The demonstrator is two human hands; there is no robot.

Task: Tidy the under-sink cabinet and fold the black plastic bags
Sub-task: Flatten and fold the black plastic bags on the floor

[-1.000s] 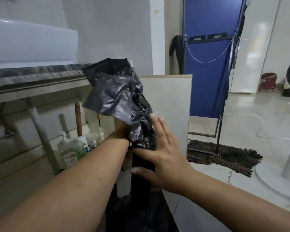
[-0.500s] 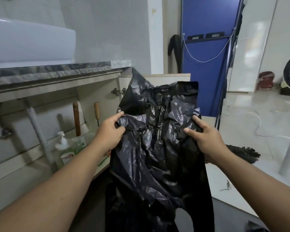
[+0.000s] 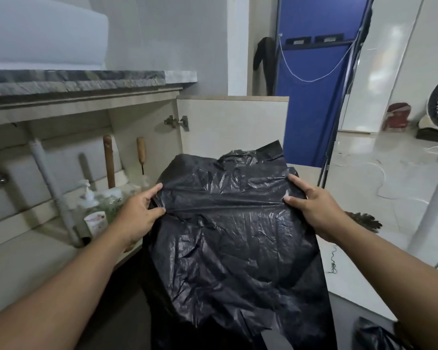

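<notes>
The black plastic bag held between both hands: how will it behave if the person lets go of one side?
The black plastic bag is probably very floppy: it sags and wrinkles below the left hand and right hand. It looks thin and light, so the released side would likely drop and crumple.

I'm reaching both arms fwd, forearms bare, elbows low at the frame's bottom corners. My left hand point(image 3: 139, 213) is pinching w/ thumb underneath and fingers point(image 3: 154, 190) curling over the top, knuckles turned twd me. My right hand point(image 3: 311, 205) is mirroring it, thumb point(image 3: 292, 201) pointing inward, fingers wrapping over the far side. Both wrists are about level, hands well apart.
</notes>
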